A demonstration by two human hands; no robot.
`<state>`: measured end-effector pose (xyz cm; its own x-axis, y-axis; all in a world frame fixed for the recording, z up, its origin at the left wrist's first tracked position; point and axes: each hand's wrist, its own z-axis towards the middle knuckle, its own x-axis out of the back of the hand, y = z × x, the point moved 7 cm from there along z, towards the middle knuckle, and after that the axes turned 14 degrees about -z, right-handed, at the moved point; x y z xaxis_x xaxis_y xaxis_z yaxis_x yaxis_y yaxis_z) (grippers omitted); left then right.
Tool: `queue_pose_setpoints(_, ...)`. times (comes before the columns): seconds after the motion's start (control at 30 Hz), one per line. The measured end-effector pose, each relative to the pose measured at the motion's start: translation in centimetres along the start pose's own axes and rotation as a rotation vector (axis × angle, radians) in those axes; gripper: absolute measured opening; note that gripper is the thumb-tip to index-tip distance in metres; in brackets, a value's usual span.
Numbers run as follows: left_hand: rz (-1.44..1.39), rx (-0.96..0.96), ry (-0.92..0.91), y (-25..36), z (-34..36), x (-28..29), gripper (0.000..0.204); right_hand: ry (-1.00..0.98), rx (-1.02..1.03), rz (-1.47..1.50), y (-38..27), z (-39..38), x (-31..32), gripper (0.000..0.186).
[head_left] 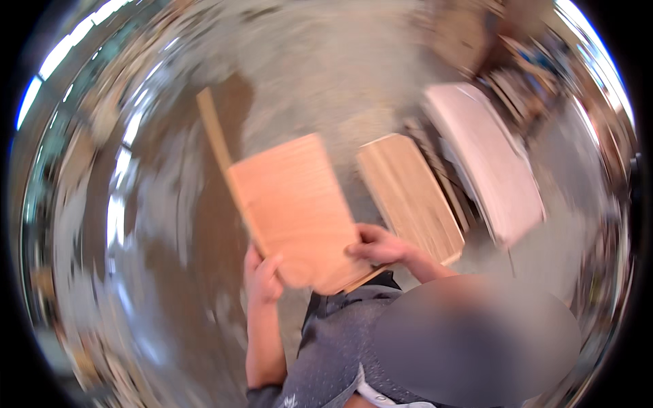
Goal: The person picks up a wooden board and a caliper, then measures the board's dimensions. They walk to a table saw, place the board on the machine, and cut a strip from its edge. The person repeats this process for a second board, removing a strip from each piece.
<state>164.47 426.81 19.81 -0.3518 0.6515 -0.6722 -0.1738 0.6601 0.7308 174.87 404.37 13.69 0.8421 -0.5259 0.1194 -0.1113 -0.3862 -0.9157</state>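
Observation:
A flat reddish-orange wooden board [292,204] is held up in front of my body. Its near edge is curved. My left hand [264,277] is closed on the board's near left corner, thumb on top. Along the left side runs a thin, pale wooden strip [216,132], which sticks out past the board's far end; its near end goes down to my left hand. My right hand [381,246] grips the board's right edge, with the thumb over the face. Below that hand another narrow wooden edge [367,279] shows; whether it is a separate piece I cannot tell.
To the right, a stack of light brown wooden panels [408,194] lies low. Beside it are dark narrow lengths [445,180] and a long pale pink stack [486,160]. A dark wet patch [218,272] covers the concrete floor on the left. The outer surroundings are blurred.

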Motion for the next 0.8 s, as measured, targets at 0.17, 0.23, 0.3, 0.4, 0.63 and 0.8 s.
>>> queue_pose_setpoints(0.17,0.124,0.111,-0.071,0.6,10.5,-1.1,0.056,0.105,-0.036,0.036,-4.2,2.2,2.9,0.046)
queue_pose_setpoints(0.23,0.081,0.187,-0.201,-1.3,14.3,-2.3,0.051,0.250,-0.015,0.054,-2.7,2.4,3.5,0.046)
queue_pose_setpoints(0.3,0.096,0.336,-0.299,-4.7,18.0,-2.6,0.048,0.437,0.035,0.234,-0.6,1.5,3.4,0.046)
queue_pose_setpoints(0.4,0.069,0.540,-0.452,-10.7,19.1,-6.5,0.044,0.643,-0.061,0.280,1.5,-3.1,3.5,0.049)
queue_pose_setpoints(0.63,0.085,0.917,-0.762,-19.8,10.5,-16.1,0.041,1.026,0.046,0.609,4.0,-15.7,-3.2,0.061)
queue_pose_setpoints(0.8,0.107,1.135,-0.900,-26.8,-0.5,-22.2,0.037,1.269,0.077,0.727,5.4,-27.4,-7.5,0.071)
